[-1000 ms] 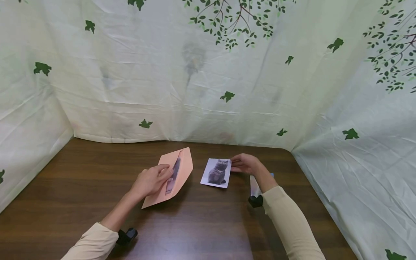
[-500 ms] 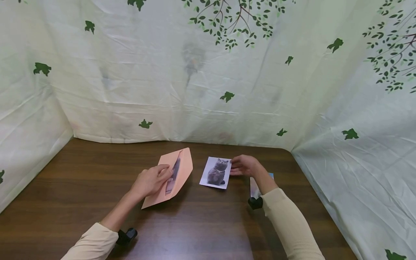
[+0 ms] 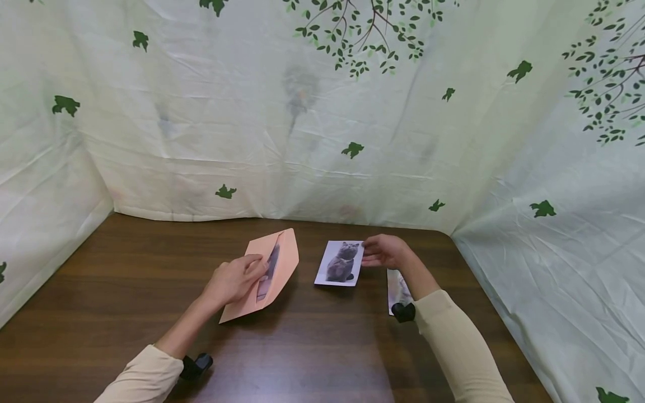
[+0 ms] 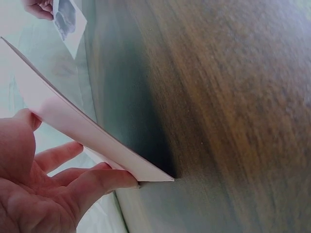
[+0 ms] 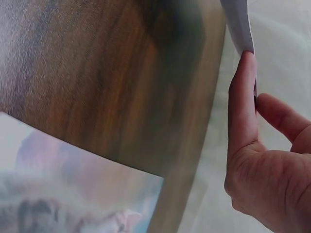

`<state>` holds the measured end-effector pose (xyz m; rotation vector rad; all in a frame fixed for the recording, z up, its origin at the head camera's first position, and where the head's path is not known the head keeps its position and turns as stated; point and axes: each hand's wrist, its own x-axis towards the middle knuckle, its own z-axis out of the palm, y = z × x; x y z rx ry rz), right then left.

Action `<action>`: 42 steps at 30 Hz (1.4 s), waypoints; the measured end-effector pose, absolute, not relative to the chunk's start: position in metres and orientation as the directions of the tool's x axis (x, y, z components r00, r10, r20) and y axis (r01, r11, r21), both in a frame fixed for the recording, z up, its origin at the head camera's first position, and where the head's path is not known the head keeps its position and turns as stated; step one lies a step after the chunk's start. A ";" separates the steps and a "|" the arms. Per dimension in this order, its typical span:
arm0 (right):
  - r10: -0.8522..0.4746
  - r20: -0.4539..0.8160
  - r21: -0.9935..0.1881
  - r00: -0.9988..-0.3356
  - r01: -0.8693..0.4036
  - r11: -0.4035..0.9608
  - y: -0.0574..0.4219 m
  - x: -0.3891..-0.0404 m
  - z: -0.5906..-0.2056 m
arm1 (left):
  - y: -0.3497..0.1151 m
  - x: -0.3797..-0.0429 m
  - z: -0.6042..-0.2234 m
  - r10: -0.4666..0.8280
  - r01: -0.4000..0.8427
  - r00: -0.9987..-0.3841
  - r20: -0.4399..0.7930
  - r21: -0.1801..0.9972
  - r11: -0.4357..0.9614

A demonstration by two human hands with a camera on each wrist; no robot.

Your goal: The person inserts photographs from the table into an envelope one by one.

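My left hand [image 3: 237,280] grips a pink envelope [image 3: 282,280], tilted up with one corner at the tabletop in the left wrist view. Through the envelope's opening shows part of a greyish picture. To the right, my right hand [image 3: 385,252] pinches the edge of a photo card [image 3: 340,271] printed with a sitting grey cat. Seen from the right wrist, thumb and fingers [image 5: 243,97] press the card from its two sides, above the table. A second photo card [image 5: 82,179], with a blurred furry animal on it, lies under my right forearm, which partly hides it.
Both hands work over a dark brown wooden table [image 3: 302,347]. Behind and on the sides hangs a pale cloth [image 3: 252,123] printed with green leaves, reaching down to the table's far edge. A black strap device [image 3: 196,366] sits on the left wrist.
My right hand and the cat photo card have shifted slightly right and away from me. More of the lying photo shows beside the forearm. The left hand and envelope stay put.
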<state>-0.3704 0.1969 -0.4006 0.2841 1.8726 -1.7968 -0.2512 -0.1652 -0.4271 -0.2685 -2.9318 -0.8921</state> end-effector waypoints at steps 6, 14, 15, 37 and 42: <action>-0.201 -0.479 -0.878 -0.855 0.463 0.122 0.200 -0.369 -0.393 | -0.165 -0.252 -0.428 0.147 0.185 -0.983 0.112 0.547 0.817; -0.194 -0.458 -0.888 -0.867 0.437 0.142 0.202 -0.366 -0.377 | -0.166 -0.253 -0.429 0.147 0.192 -0.981 0.125 0.538 0.821; -0.192 -0.457 -0.888 -0.868 0.435 0.145 0.202 -0.366 -0.375 | -0.166 -0.254 -0.429 0.148 0.192 -0.981 0.124 0.538 0.821; -0.233 -0.412 -0.907 -0.881 0.372 0.197 0.172 -0.355 -0.344 | -0.166 -0.254 -0.430 0.151 0.199 -0.980 0.132 0.536 0.820; -0.273 -0.400 -0.914 -0.875 0.358 0.192 0.160 -0.354 -0.344 | -0.166 -0.255 -0.430 0.154 0.197 -0.980 0.124 0.534 0.822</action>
